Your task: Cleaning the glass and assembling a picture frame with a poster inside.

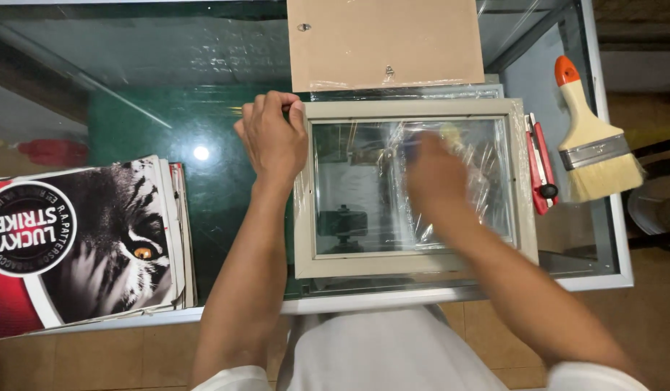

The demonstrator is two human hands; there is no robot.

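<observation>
Fingers of the left hand [273,137] curl over the top left corner of the frame [412,269], clamped on its pale edge and pinning it to the glass table [168,65]. Right hand [436,177] is out over the glass pane [349,170] inside the frame, blurred in mid-sweep, so I cannot tell whether its fingers are together or spread, nor whether it holds anything. It sits on or just above crinkled clear film [487,174] that covers the right part of the pane.

Frame lies flat, face up, right in front of the person, its left rail under the left hand's grip, its lower rail near the table's front edge. Just above the left hand's knuckles, touching the frame's top edge, lies a brown backing board [386,40] with small metal hangers on it. Off past the right hand, hard against the frame's right rail, a red cutter [541,163] lies lengthwise. Further right again, apart from the cutter, a paintbrush [592,137] with pale bristles, a metal band and an orange-tipped handle rests at a tilt on the table.

Well to the left of the left forearm, a stack of posters [96,246] sits at the table's front corner, the top one showing a black-and-white tiger face beside a red panel.
</observation>
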